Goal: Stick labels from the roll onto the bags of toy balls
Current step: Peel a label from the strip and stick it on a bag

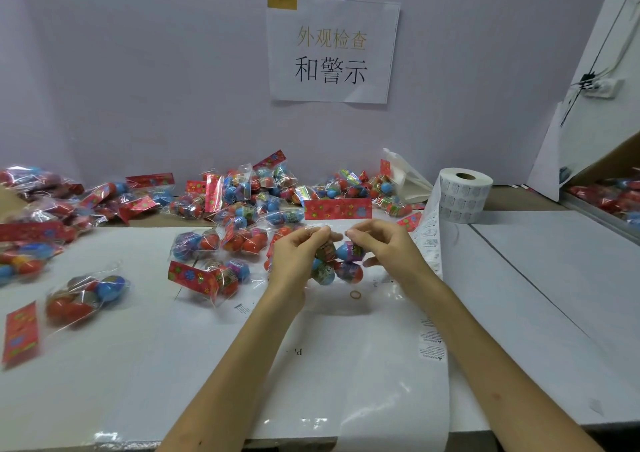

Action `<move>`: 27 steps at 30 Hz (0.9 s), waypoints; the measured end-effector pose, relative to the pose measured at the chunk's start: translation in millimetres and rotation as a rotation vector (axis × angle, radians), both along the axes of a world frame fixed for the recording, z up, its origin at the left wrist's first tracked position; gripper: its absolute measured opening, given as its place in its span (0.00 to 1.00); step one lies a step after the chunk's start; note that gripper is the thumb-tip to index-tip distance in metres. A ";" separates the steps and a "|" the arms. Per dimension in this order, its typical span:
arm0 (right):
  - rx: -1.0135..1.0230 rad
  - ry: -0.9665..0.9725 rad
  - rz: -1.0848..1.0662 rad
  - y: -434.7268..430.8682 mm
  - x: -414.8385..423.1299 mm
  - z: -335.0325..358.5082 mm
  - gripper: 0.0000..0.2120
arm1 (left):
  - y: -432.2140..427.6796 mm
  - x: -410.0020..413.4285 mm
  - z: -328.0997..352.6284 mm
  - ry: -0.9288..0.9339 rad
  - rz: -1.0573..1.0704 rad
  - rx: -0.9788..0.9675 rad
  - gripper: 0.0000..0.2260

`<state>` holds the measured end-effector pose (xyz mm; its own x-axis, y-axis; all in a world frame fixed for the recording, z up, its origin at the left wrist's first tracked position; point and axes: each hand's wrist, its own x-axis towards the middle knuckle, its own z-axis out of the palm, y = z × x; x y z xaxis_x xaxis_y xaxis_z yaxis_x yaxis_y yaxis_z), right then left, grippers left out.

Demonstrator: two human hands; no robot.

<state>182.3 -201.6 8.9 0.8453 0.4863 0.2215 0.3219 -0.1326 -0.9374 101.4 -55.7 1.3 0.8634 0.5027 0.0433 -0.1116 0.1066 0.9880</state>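
Note:
A clear bag of toy balls (337, 261) with a red header card hangs upright above the table's middle. My left hand (298, 254) pinches the bag's left side just below the card. My right hand (384, 243) pinches its right side at the same height. The label roll (464, 195) stands on the table to the right rear, and its backing strip (431, 243) trails forward past my right wrist. Whether a label is on the held bag cannot be seen.
Several more bags of balls (242, 216) are heaped along the back wall and scattered at the left (86, 295). A rubber band (355, 294) lies below the held bag. A printed sign (332, 49) hangs on the wall. White table surface (536, 295) spreads to the right.

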 end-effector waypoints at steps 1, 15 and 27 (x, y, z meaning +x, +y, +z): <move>-0.013 0.012 0.007 0.0 -0.4 0.2 0.07 | 0.1 -0.4 0.8 -0.004 0.005 -0.018 0.13; -0.041 -0.009 -0.022 -3.7 2.4 1.2 0.09 | 0.3 1.4 -2.7 -0.006 0.001 0.047 0.04; -0.097 -0.246 -0.282 -9.9 11.2 -0.1 0.11 | -2.0 0.8 -4.5 -0.113 0.177 0.371 0.32</move>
